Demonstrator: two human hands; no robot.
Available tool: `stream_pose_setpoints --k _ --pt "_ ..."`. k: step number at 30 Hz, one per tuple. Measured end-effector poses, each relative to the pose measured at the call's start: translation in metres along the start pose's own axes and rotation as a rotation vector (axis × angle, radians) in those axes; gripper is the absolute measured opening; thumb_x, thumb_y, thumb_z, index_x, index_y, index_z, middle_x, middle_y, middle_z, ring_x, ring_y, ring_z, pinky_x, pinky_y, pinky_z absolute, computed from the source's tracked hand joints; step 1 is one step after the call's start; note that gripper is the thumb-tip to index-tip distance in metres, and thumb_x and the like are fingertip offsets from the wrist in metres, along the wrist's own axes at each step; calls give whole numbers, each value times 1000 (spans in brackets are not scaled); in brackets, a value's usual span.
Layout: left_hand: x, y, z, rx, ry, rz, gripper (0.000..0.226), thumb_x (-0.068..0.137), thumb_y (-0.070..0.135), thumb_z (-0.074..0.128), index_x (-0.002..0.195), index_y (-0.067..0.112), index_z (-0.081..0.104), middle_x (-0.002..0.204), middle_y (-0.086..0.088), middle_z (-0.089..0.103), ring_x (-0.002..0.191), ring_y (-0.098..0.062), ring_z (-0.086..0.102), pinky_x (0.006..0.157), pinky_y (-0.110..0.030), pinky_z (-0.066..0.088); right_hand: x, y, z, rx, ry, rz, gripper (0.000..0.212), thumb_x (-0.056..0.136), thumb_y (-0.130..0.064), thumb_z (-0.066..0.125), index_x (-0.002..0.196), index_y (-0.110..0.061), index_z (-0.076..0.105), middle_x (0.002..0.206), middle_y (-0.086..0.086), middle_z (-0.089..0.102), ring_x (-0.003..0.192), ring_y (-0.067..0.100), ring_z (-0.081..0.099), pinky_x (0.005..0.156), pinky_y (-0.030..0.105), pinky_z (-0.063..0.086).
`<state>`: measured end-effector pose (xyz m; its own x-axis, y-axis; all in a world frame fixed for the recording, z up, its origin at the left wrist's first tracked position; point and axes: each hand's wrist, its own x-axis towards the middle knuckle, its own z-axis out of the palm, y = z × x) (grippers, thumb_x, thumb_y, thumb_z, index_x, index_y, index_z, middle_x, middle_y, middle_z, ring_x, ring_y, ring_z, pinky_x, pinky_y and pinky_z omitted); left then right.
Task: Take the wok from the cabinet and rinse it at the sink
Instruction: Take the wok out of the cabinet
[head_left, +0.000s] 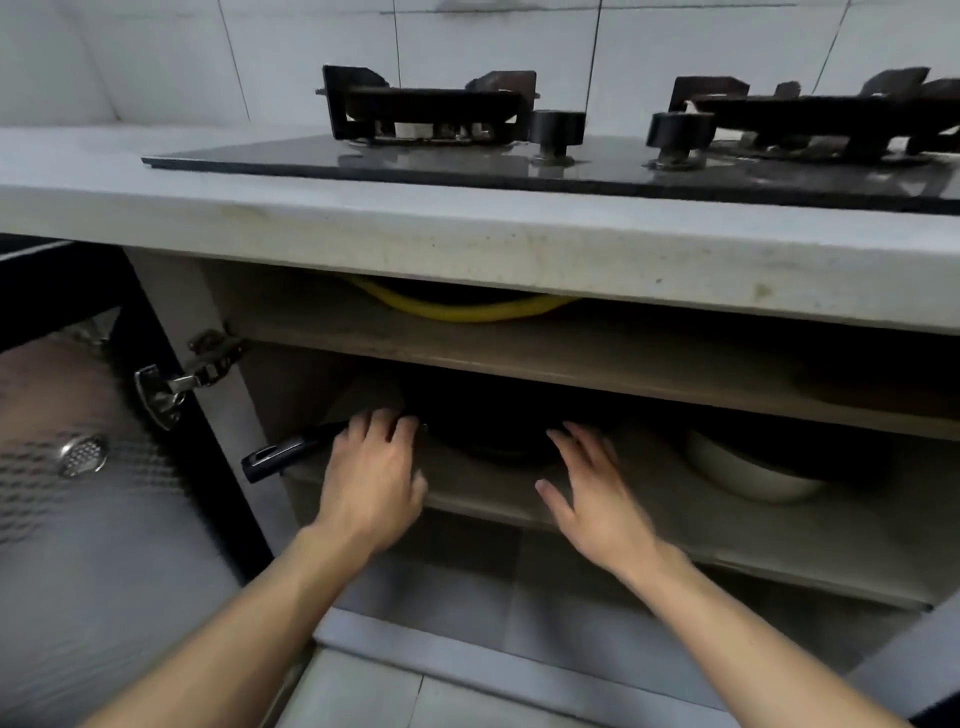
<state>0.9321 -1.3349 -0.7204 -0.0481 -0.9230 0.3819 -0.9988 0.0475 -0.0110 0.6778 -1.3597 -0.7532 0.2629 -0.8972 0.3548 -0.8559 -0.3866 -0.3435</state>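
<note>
A: Start with the big picture. The cabinet (322, 332) under the stove (519, 161) stands open, door (78, 493) swung out at nine o'clock, and you crouch before it. Where is the thing you are after?

B: On the lower shelf (649, 519), dead ahead at twelve o'clock of your hands. The wok (493, 431) sits dark in the shadow there, with its long black handle (280, 457) poking out toward eight o'clock, past the shelf's front edge. A pale bowl (748, 473) sits on the same shelf at three o'clock of it.

A: And your hands?

B: Your left hand (369, 483) lies over the root of the handle, fingers spread loosely and reaching for the wok's rim; whether they touch it yet, I cannot tell, the frame is blurred. Your right hand (592, 493) hovers at the wok's four o'clock side, fingers straight and slightly fanned, holding nothing.

A: So how should you lift it?

B: I judge you do best to close your left hand round the handle near the pan and steady the far rim with your right. Tip it little and draw it straight toward six o'clock, keeping low under the upper shelf (571, 353) and away from that bowl.
</note>
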Motion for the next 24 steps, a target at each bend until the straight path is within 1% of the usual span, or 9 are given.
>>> stream_pose_setpoints --k 3,6,8,11,13,15,18,21,24 --pt "11 -9 3 117 -99 -17 61 64 36 76 118 11 62 110 -16 61 100 -38 55 80 -46 50 8 0 3 -108 -25 4 53 94 -38 56 140 -15 48 145 7 45 137 29 35 110 44 28" --pt "17 -15 9 143 -140 -20 61 74 41 70 127 16 54 122 -12 56 112 -35 50 88 -43 45 11 -2 9 -194 90 -11 36 87 -33 68 117 -13 66 114 11 62 109 36 56 104 50 36" --pt "19 -18 12 133 -126 -14 60 77 39 69 130 16 51 125 -12 54 116 -34 48 90 -42 43 11 0 13 -156 166 -4 28 85 -27 71 107 -11 70 103 12 63 101 39 58 102 50 40" --pt "18 -21 11 134 -107 -3 60 74 36 72 128 16 54 122 -13 55 113 -35 49 89 -44 44 10 -4 11 -55 108 22 24 89 -25 68 106 -8 69 104 12 60 105 36 53 91 43 48" --pt "13 -22 9 146 -111 11 58 68 34 75 121 14 60 114 -14 59 105 -36 53 83 -45 46 8 -5 7 -48 100 14 20 87 -25 69 98 -8 69 98 10 59 97 31 54 79 40 50" --pt "6 -22 7 161 -107 27 57 63 34 78 115 14 63 107 -14 61 99 -37 55 79 -44 46 2 -6 3 -63 114 -6 18 82 -25 74 91 -11 68 92 7 59 90 29 54 72 39 50" --pt "-6 -24 7 170 -67 64 58 58 30 81 111 12 65 103 -14 63 96 -37 56 77 -44 48 -14 -2 1 -93 147 -68 24 72 -21 82 86 -15 64 87 3 57 86 28 55 73 40 50" --pt "-11 -29 7 148 -64 68 59 58 24 83 113 14 63 101 -15 63 92 -38 58 75 -45 50 -29 0 0 -75 186 -108 30 68 -14 83 86 -15 60 88 1 55 86 26 53 73 41 46" --pt "-15 -33 7 120 -64 89 61 57 9 82 114 17 62 93 -13 63 83 -37 60 69 -43 50 -40 1 -3 -30 234 -121 32 68 -8 82 87 -15 57 90 0 53 84 24 51 75 42 45"
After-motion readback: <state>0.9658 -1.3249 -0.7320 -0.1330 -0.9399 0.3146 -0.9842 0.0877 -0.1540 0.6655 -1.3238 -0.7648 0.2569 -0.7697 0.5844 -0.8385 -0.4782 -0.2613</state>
